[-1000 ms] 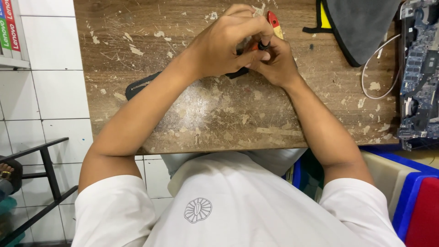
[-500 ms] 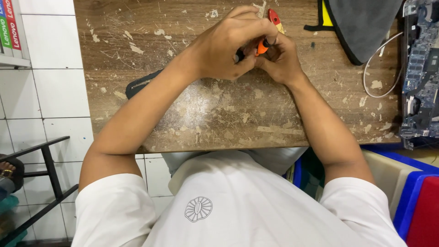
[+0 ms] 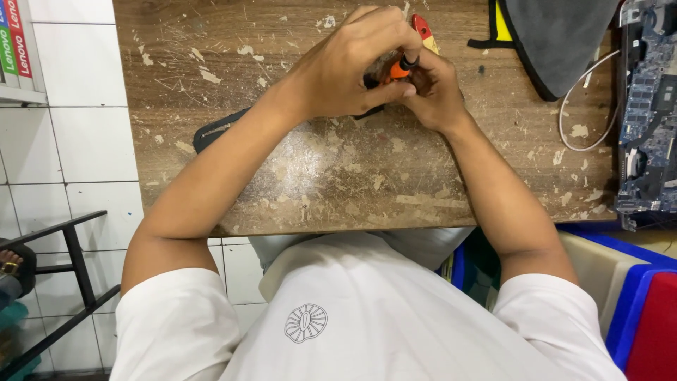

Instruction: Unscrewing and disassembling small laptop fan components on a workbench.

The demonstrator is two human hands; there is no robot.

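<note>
My left hand (image 3: 349, 67) and my right hand (image 3: 437, 88) are pressed together at the far middle of a worn wooden table (image 3: 338, 183). The left fingers are closed around a small orange screwdriver (image 3: 400, 69) with a black cap. A black flat piece (image 3: 211, 134) lies on the table, runs under my left forearm and ends beneath the hands. My right fingers curl onto that end. What the screwdriver's tip touches is hidden by the hands.
A red-handled tool (image 3: 423, 29) lies just beyond the hands. A grey cloth (image 3: 557, 39) sits at the back right, with a white cable (image 3: 575, 116) and a circuit board (image 3: 645, 120) on the right edge. Blue and red bins (image 3: 649, 296) stand beside me. A black rack (image 3: 63, 282) is at left.
The hands stayed in place with small finger shifts. The screwdriver's orange handle and black cap show more between the fingers now.
</note>
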